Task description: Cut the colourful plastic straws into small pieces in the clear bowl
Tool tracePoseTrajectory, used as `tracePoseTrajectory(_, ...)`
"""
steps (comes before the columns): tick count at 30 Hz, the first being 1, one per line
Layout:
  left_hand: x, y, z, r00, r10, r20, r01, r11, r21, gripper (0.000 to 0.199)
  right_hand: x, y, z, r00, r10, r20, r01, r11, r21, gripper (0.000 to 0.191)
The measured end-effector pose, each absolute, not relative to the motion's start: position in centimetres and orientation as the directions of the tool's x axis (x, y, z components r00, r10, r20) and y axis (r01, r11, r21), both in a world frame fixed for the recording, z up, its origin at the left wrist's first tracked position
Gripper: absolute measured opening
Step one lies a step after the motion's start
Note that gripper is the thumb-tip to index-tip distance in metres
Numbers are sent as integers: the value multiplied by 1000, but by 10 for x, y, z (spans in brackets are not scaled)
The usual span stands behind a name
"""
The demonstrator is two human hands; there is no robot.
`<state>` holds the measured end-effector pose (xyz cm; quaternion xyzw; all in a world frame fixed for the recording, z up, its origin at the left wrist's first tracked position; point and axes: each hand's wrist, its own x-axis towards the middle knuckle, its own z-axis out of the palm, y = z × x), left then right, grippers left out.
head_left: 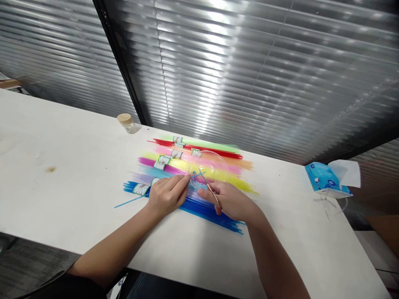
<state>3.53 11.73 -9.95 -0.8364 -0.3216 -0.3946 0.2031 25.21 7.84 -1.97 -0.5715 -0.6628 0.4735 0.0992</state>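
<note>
My left hand (169,193) is closed on a thin blue stick (131,202), whose long end sticks out to the lower left and whose short tip shows past my fingers. My right hand (229,199) is wrapped round scissors (212,193) with copper-coloured handles; their blades reach up to the blue stick's tip. Below the blades is a clear round bowl (225,164) with small blue pieces in it. Under and around it lie bundles of coloured sticks: red (218,153), yellow (246,185) and dark blue (218,216), several with paper bands (141,189).
A jar (127,123) with a tan lid stands at the back of the white table (62,166). On the right is a blue tissue pack (327,179) with a tissue sticking out. Metal blinds (218,62) rise behind the table's back edge.
</note>
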Motion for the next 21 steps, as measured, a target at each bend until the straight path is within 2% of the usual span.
tracePoseTrajectory(21, 36, 118, -98, 492, 365, 790, 669, -739, -76, 29, 251, 78, -23, -348, 855, -384, 635, -86, -768, 54)
